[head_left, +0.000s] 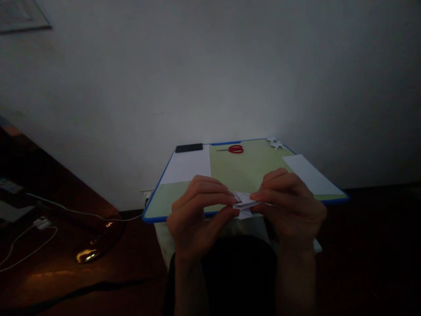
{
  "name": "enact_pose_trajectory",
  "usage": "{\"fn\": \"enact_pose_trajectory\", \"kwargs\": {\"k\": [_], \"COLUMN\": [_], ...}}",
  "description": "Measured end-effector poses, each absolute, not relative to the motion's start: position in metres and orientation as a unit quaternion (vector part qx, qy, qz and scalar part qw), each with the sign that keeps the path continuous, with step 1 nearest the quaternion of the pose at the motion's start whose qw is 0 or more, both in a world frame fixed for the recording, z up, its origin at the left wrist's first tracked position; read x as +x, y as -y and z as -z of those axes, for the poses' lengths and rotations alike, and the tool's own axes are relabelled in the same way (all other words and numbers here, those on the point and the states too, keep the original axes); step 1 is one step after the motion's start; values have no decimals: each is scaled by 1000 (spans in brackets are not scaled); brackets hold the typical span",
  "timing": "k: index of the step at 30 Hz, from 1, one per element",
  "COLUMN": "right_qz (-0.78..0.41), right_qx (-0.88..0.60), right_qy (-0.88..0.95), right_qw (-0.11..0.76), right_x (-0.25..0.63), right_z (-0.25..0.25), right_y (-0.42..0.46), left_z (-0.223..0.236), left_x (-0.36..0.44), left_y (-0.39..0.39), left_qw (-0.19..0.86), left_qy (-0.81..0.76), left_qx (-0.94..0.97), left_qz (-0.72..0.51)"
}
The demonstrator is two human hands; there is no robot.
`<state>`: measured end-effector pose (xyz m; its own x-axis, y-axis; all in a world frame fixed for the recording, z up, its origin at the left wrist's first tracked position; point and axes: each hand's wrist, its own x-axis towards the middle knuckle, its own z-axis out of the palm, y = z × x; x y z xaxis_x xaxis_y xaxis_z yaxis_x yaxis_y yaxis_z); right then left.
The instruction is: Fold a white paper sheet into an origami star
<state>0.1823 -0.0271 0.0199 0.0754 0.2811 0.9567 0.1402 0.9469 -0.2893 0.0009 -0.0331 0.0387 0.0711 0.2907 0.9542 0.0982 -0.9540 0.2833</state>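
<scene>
A small piece of folded white paper (244, 201) with pointed corners is held up over the near edge of the table. My left hand (202, 215) pinches its left side between thumb and fingers. On the opposite side my right hand (289, 204) grips the paper the same way, its fingertips covering that end. Both hands are close together, and the paper's middle shows between them.
On the blue-edged green table (230, 169) lie red-handled scissors (235, 149), a dark flat rectangular object (189, 148), white sheets at left (189, 166) and right (311, 174), and folded paper pieces (275, 143) at the far right corner. A pale wall rises behind.
</scene>
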Motion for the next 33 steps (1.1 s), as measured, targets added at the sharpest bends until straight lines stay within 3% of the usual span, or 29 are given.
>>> {"fn": "enact_pose_trajectory", "kwargs": {"k": [33], "right_qz": [-86], "right_qx": [-142], "right_qy": [698], "right_qw": [697], "right_x": [187], "right_z": [-18], "right_y": [26], "left_z": [-41], "left_x": [3], "left_y": [33], "left_qw": [25], "left_qy": [-127], "left_qx": [752], "left_qz": [-646]}}
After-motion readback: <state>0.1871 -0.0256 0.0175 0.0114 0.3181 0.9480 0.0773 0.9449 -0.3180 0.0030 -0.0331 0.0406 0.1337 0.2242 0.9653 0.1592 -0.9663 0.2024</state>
